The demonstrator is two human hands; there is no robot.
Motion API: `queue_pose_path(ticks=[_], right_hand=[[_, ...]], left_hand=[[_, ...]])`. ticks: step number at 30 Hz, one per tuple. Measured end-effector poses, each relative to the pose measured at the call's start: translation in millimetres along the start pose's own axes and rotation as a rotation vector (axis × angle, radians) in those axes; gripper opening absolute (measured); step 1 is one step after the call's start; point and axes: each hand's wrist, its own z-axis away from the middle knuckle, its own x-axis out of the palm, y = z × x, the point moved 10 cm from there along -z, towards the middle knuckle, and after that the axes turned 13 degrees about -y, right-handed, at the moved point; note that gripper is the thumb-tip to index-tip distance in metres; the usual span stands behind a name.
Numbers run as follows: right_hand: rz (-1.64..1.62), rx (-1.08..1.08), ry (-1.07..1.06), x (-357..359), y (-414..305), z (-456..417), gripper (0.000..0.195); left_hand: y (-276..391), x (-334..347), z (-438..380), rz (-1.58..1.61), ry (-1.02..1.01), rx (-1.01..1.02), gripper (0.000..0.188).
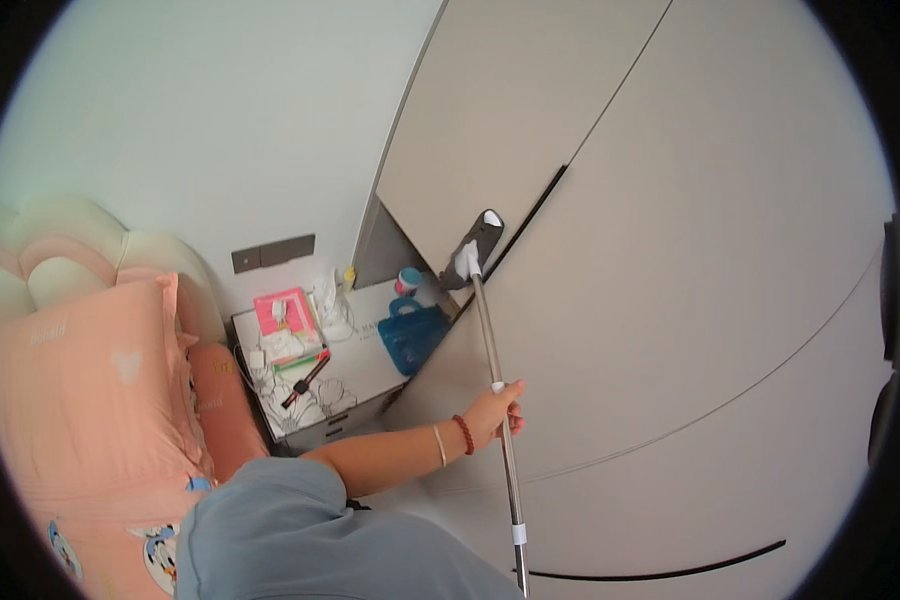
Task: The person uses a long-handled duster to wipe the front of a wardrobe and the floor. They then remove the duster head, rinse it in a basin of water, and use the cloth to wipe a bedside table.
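My left hand [496,412] is wrapped around the metal pole [488,330] of a flat mop, just below a white collar on it. A beaded red bracelet and a pale bangle circle that wrist. At the pole's far end, the mop head with its dark grey pad [489,241] lies against the beige wardrobe front [435,165], just left of a long black handle strip [529,217]. The pole's lower part runs down past my body and leaves the picture at the bottom. My right hand is out of view.
Left of the wardrobe stands a white bedside table [360,360]. A blue handled bag [412,335], a lidded jar [408,281], a pink book [289,306], a dark-strapped watch [301,387] and white cables lie on it. A bed with a peach pillow [97,375] borders it.
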Motion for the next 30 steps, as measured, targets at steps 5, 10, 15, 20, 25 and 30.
queue_pose_path(ticks=[5,10,15,20,25,30], right_hand=[[-0.029,-0.112,0.086,30,-58,-25,0.016],[-0.346,-0.465,-0.24,79,-158,-94,0.018],[-0.345,-0.709,-0.249,120,-249,-144,0.026],[-0.348,-0.776,-0.377,181,-302,-184,0.028],[-0.312,-0.81,-0.396,219,-299,-222,0.027],[0.145,-1.076,-0.387,245,-322,-222,0.034]], left_hand=[[89,35,-9,0.003,-0.15,0.189,0.022],[241,124,0,-0.278,-0.179,0.535,0.032],[276,141,31,-0.553,-0.266,0.591,0.043],[185,82,80,-0.885,-0.578,0.443,0.041],[135,27,142,-0.698,-0.319,0.155,0.035],[153,-19,151,-0.911,-0.196,0.41,0.018]])
